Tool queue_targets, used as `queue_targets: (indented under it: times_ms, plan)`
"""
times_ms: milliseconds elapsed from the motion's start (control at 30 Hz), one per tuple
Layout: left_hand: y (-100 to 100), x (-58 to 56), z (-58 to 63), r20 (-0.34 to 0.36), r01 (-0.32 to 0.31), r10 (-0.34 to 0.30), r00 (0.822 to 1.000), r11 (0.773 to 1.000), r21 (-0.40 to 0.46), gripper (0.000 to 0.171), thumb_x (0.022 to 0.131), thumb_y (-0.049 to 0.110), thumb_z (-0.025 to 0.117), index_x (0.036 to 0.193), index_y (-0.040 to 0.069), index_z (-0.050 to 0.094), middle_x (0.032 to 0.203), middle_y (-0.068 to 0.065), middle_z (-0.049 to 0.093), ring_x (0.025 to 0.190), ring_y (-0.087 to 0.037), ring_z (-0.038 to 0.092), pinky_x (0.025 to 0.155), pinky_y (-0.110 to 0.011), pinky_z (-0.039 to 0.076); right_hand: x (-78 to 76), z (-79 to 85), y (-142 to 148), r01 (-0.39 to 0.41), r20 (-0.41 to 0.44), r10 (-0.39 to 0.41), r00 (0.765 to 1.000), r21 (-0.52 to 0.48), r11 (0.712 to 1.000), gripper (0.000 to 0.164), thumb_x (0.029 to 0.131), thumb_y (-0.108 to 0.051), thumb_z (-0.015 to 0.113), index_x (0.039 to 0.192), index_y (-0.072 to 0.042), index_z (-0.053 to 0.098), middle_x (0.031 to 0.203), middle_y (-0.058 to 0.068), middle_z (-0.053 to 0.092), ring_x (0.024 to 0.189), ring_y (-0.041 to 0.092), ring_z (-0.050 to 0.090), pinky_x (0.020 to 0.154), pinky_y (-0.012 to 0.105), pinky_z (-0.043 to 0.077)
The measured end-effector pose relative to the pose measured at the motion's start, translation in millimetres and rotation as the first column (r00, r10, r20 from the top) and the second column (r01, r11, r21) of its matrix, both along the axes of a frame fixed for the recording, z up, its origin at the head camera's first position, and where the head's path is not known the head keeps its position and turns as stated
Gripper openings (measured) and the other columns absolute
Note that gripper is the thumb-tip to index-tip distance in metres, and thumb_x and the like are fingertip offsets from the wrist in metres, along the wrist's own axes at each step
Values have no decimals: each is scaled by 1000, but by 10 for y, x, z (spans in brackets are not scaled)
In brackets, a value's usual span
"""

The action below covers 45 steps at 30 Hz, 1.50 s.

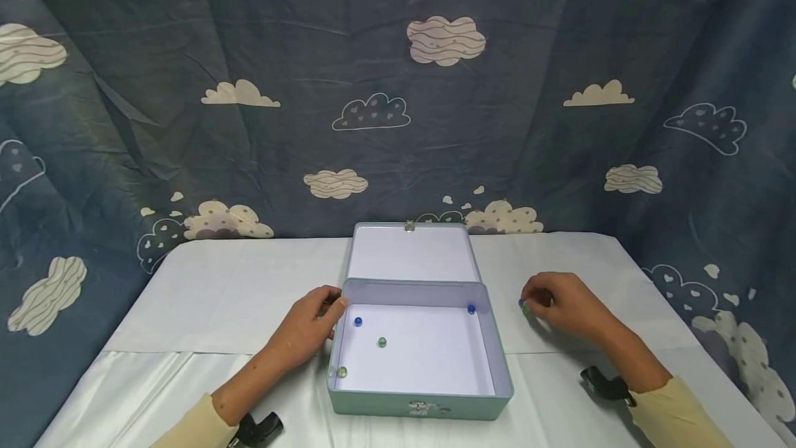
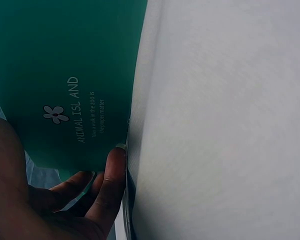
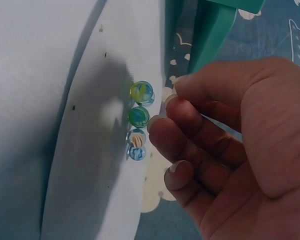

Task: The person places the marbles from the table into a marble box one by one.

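A green metal box (image 1: pixel 420 404) stands on the table with its lid (image 1: pixel 410 252) raised at the back. Inside lie several glass marbles, among them a blue marble (image 1: pixel 357 321) and a green marble (image 1: pixel 382 342). My left hand (image 1: pixel 309 325) rests against the box's left side, its fingertips touching the printed wall (image 2: pixel 85 55). Right of the box, my right hand (image 1: pixel 569 303) hovers beside a small group of marbles on the cloth. The green-blue marble (image 3: pixel 138 117) is nearest its fingertips; a yellow-green marble (image 3: pixel 141 92) lies alongside. No marble shows between those fingers.
A white cloth (image 1: pixel 205 289) with a fold line covers the table. Behind it hangs a dark curtain (image 1: pixel 485 137) with cloud prints. A black wrist camera (image 1: pixel 606 386) is worn on the right wrist, another (image 1: pixel 256 430) on the left.
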<state>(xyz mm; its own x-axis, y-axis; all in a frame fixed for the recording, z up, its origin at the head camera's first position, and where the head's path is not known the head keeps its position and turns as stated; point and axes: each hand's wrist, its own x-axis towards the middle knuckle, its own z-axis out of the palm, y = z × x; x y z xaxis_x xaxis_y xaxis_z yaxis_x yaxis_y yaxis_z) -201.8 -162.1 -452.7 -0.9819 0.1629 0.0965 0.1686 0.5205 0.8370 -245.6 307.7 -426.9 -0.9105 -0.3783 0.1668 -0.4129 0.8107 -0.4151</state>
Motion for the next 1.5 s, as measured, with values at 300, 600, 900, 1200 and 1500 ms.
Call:
queue_targets:
  times_ms: [300, 600, 900, 1200, 1500]
  plan:
    - [-9, -15, 10, -3, 13, -13, 1000, 1000, 5, 50, 110, 42, 58, 140, 3, 63, 120, -9, 69, 86, -11, 68, 69, -28, 59, 14, -53, -23, 16, 95, -22, 995, 64, 998, 12, 88, -4, 82, 95, -13, 78, 81, -7, 64, 74, 12, 54, 64, 28, 50]
    - [-13, -13, 15, -4, 11, -11, 1000, 1000, -4, 50, 110, 42, 58, 140, 2, 63, 119, -9, 69, 81, -10, 67, 69, -28, 58, 4, -78, -48, 3, 121, -16, 993, 107, 994, 15, 87, -1, 78, 93, -15, 78, 81, -9, 64, 74, 12, 56, 65, 28, 52]
    - [-14, -22, 15, 0, 8, -8, 1000, 1000, -1, 49, 110, 41, 58, 140, 2, 63, 119, -9, 70, 80, -10, 67, 68, -28, 58, 18, -54, -94, 0, 149, -16, 989, 108, 994, 15, 86, 0, 80, 93, -13, 77, 81, -7, 65, 76, 13, 56, 66, 30, 52]
    - [-16, -25, -23, -6, 7, -7, 1000, 1000, 6, 50, 110, 42, 58, 140, 3, 63, 119, -9, 70, 83, -11, 68, 68, -29, 58, 35, 10, -109, 23, 170, -37, 985, 80, 996, 13, 88, -5, 82, 96, -10, 73, 76, -4, 58, 72, 14, 54, 60, 26, 48]
    - [-24, -20, -18, -7, 13, -13, 1000, 1000, 11, 49, 110, 42, 58, 139, 2, 63, 118, -9, 70, 81, -11, 68, 67, -28, 58, 106, 195, -137, -1, 140, -7, 990, 54, 999, 11, 90, -9, 80, 97, -12, 72, 76, -5, 57, 71, 13, 53, 59, 25, 46]
